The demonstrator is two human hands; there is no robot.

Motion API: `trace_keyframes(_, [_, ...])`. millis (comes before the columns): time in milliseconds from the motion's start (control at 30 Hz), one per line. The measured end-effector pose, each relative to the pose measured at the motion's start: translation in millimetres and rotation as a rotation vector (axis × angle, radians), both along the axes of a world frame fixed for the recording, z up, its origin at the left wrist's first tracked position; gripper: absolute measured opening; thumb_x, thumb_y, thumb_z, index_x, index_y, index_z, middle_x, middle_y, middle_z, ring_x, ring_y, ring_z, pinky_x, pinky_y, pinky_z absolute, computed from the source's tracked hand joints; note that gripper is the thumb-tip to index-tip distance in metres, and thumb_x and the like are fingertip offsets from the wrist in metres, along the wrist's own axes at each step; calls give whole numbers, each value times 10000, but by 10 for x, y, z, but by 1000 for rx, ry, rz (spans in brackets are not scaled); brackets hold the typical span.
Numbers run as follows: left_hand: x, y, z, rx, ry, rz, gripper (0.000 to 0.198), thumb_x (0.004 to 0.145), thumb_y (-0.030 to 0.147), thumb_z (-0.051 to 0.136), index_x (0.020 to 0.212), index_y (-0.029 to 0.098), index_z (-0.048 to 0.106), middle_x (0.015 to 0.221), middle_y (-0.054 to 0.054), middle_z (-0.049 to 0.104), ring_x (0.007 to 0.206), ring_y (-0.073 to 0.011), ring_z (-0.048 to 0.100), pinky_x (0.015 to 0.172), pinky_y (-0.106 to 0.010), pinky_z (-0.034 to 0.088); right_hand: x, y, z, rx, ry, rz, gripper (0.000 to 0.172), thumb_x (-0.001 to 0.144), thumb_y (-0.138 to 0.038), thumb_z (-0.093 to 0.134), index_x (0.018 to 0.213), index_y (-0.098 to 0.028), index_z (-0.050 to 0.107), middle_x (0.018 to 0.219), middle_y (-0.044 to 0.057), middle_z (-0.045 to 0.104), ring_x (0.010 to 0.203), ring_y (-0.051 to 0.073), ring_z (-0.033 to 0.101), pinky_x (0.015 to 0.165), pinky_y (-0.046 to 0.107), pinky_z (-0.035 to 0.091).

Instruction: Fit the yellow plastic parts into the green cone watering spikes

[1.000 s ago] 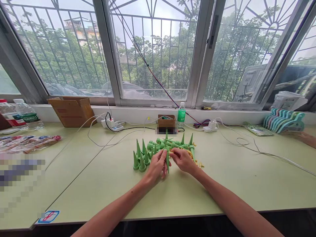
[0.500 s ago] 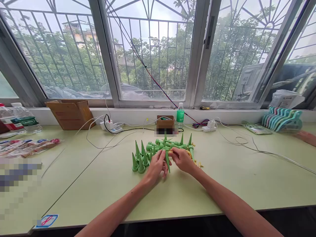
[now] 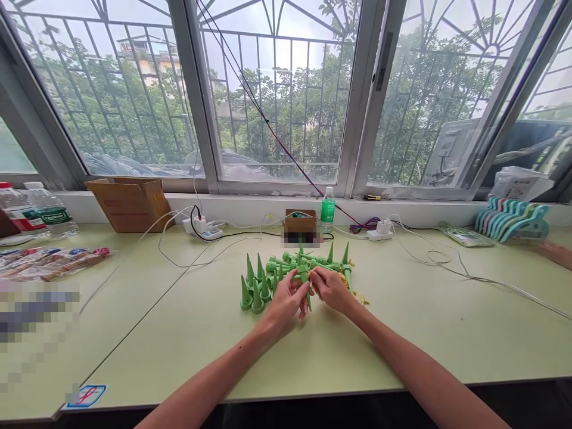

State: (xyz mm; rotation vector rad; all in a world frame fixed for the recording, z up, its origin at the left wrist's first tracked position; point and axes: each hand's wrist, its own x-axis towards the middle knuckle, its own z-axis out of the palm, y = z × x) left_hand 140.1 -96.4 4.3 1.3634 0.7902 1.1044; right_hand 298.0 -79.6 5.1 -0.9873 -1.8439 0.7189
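In the head view, my left hand (image 3: 283,302) is closed around a green plastic plant-watering spike (image 3: 302,273), its wide collar up and its tip slanting down. My right hand (image 3: 331,288) pinches at the side of that collar, on a small yellow plastic piece that my fingertips mostly cover. Left of my hands, several green spikes (image 3: 245,294) stand point up on their wide ends. Behind my hands, more green spikes (image 3: 280,266) lie in a heap. Small yellow pieces (image 3: 364,300) are scattered by my right hand, partly hidden by it.
Along the wall stand a brown carton (image 3: 129,205), a small open box (image 3: 300,221), a green-labelled bottle (image 3: 328,207) and power strips with cables (image 3: 379,231). Blue hangers (image 3: 512,220) sit far right, near another person's hand (image 3: 554,253). Packaged items (image 3: 56,262) lie left.
The fingers of my left hand have closed further round the spike, and my right fingertips are tight against its collar. The view has shifted slightly.
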Motion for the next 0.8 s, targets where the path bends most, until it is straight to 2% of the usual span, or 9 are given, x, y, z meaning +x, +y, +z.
trace_keyframes(233, [7, 6, -33, -5, 17, -6, 775, 823, 457, 666, 1414, 134, 283, 749, 10, 607, 411, -82, 514, 346, -213, 412, -9, -4, 13, 8, -23, -35, 451, 992, -461, 377, 613, -228, 448, 476, -15, 477, 441, 141, 397, 493, 281, 315])
trace_keyframes(500, [-5, 11, -45, 47, 62, -29, 583, 832, 515, 636, 1234, 167, 399, 764, 8, 598, 392, -77, 517, 346, -206, 411, -19, -16, 27, 25, -29, -84, 430, 971, -450, 403, 602, -230, 435, 480, -6, 487, 455, 153, 411, 489, 290, 304])
trace_keyframes(800, [4, 6, -40, 88, 71, -25, 531, 855, 492, 614, 1221, 177, 394, 767, 10, 595, 396, -79, 517, 342, -204, 415, -28, 1, 9, -50, 25, -70, 450, 957, -488, 426, 587, -233, 429, 444, -12, 476, 405, 141, 392, 450, 286, 292])
